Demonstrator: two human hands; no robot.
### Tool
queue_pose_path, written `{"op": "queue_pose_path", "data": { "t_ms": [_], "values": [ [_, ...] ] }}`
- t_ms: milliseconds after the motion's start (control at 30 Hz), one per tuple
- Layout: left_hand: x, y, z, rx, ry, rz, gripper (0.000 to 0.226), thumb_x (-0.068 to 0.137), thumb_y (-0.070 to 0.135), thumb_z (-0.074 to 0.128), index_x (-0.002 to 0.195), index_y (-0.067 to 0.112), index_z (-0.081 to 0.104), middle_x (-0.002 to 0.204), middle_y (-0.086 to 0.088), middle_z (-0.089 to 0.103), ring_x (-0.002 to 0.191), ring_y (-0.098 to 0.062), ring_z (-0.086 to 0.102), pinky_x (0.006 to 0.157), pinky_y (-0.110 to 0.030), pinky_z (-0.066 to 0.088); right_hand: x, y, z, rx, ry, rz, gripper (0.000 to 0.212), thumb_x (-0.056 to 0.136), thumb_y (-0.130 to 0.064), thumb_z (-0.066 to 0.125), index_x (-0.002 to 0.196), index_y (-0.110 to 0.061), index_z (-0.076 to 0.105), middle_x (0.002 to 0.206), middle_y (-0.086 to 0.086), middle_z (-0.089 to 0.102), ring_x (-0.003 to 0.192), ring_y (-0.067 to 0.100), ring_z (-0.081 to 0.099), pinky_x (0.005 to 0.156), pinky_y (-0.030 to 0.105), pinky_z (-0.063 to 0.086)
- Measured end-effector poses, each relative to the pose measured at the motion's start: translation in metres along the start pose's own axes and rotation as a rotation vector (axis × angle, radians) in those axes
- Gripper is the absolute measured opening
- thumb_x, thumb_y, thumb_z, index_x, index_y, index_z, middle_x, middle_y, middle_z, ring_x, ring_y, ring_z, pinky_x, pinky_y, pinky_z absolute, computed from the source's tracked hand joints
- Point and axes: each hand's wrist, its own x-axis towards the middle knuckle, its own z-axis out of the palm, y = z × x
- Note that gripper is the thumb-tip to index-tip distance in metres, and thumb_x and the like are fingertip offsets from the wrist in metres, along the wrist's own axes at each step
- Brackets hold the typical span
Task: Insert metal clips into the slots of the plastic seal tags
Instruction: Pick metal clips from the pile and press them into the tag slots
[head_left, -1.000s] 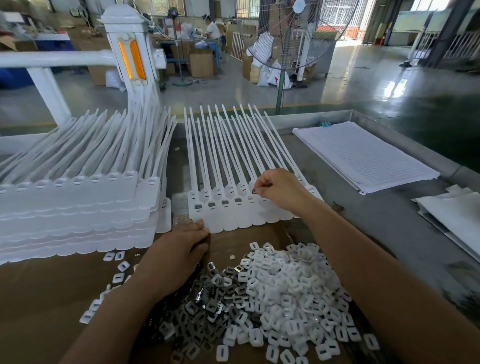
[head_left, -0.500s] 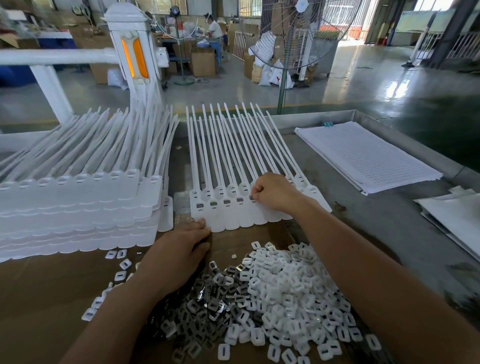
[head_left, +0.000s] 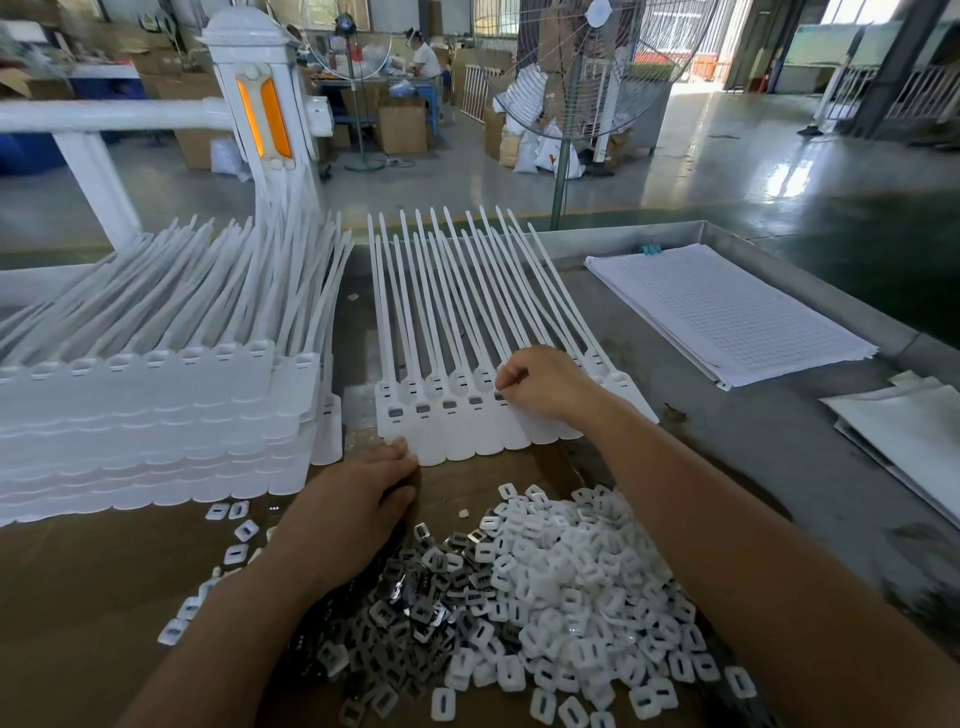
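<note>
A row of white plastic seal tags (head_left: 457, 415) lies side by side at the table's middle, long tails pointing away. Several tags at the left show grey metal clips in their slots. My right hand (head_left: 545, 384) hovers over the row, fingertips pinched over a tag slot; a clip between them cannot be made out. My left hand (head_left: 353, 504) lies flat, its fingers touching the near edge of the leftmost tag. In front of me lies a heap of metal clips (head_left: 410, 608) and white plastic pieces (head_left: 566, 582).
A tall stack of white seal tags (head_left: 156, 415) fills the left side. Sheets of gridded paper (head_left: 727, 312) lie at the right, more papers (head_left: 904, 431) at the far right edge. A raised metal rim (head_left: 779, 265) bounds the table. Brown cardboard (head_left: 88, 587) covers the near left.
My right hand has stayed at the row of tags, shifting slightly and pressing down at one slot. My left hand has barely moved.
</note>
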Motion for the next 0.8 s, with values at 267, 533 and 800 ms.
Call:
{"op": "queue_pose_path", "data": {
  "t_ms": [267, 533, 800],
  "values": [
    [0.002, -0.001, 0.002, 0.012, 0.004, -0.010, 0.042, 0.094, 0.026, 0.044, 0.136, 0.025, 0.041, 0.148, 0.011, 0.027, 0.136, -0.004, 0.023, 0.106, -0.015, 0.011, -0.004, 0.015, 0.002, 0.073, -0.023, -0.044, 0.023, 0.090, -0.009, 0.051, 0.107, -0.014, 0.066, 0.121, 0.000, 0.061, 0.102, 0.009, 0.051, 0.086, 0.020, 0.035],
    [0.003, -0.002, 0.003, 0.020, 0.007, -0.006, 0.041, 0.094, 0.026, 0.043, 0.135, 0.025, 0.042, 0.147, 0.012, 0.027, 0.136, -0.003, 0.024, 0.103, -0.010, 0.010, -0.016, 0.021, -0.004, 0.152, -0.043, -0.098, 0.021, 0.090, -0.020, 0.057, 0.109, -0.018, 0.066, 0.123, -0.004, 0.058, 0.108, 0.010, 0.052, 0.089, 0.024, 0.035],
    [0.005, -0.002, 0.004, 0.044, -0.005, -0.016, 0.042, 0.095, 0.028, 0.042, 0.137, 0.026, 0.039, 0.148, 0.013, 0.025, 0.136, -0.002, 0.021, 0.108, -0.015, 0.012, -0.053, -0.012, -0.017, 0.174, -0.136, -0.229, 0.010, 0.085, -0.020, 0.065, 0.094, -0.021, 0.068, 0.083, -0.021, 0.061, 0.077, -0.008, 0.058, 0.064, 0.008, 0.044]
  ]
}}
